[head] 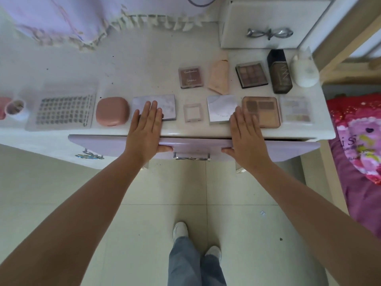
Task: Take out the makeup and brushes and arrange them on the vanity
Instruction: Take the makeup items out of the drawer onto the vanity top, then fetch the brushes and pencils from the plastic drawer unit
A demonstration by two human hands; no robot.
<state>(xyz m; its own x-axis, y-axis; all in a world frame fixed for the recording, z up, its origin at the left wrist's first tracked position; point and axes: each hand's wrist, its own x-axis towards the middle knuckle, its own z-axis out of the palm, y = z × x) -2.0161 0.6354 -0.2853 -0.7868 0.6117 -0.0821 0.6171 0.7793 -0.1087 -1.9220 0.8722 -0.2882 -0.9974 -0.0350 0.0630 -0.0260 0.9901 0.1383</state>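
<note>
Makeup lies in two rows on the white vanity top (127,65). The front row holds a pink compact (112,114), a marbled palette (162,104), a small clear case (192,112), a silver square palette (220,108), a brown palette (266,112) and a pale clear palette (298,110). Behind them lie a small brown palette (190,77), a beige tube (219,79), a dark palette (251,74), a dark bottle (279,71) and a white jar (305,73). My left hand (145,131) and right hand (246,133) press flat on the lilac drawer front (103,144), thumbs under its edge.
A clear lidded box (64,110) and small cups (15,109) stand at the left. A white drawer unit (266,23) sits at the back right, a fringed cloth (68,21) at the back left. A bed with pink bedding (358,145) is to the right. My feet stand on the tiled floor (195,240).
</note>
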